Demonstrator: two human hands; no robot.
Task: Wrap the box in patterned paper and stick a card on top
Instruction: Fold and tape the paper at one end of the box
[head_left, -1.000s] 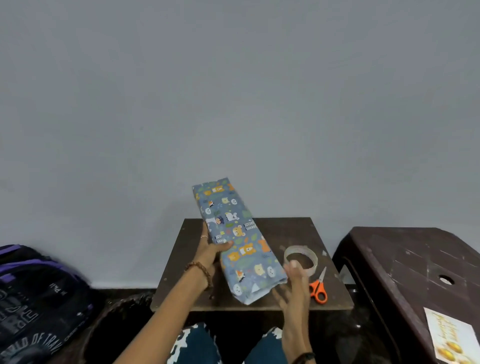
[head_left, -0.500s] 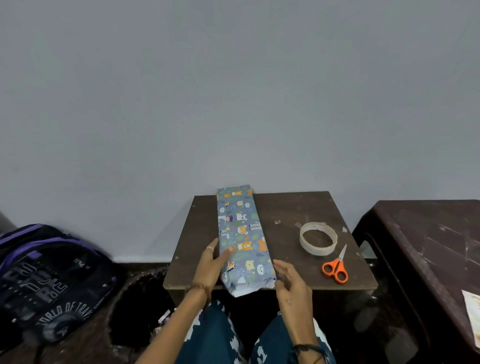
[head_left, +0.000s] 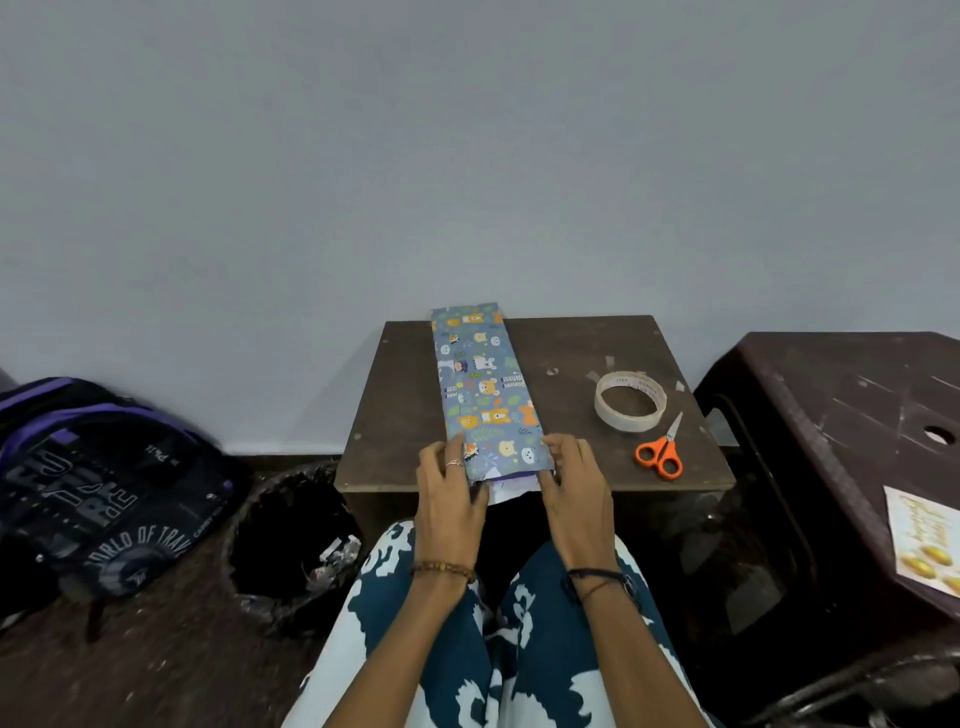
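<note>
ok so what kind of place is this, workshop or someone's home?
Most likely a room in a home, not a workshop: the person sits at a small low wooden table against a bare wall, with a backpack on the floor beside it and a dark plastic stool on the other side.

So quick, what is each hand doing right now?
Left hand: holds the near left edge of the wrapped box, fingers curled on the paper.
Right hand: holds the near right edge of the same box.
</note>
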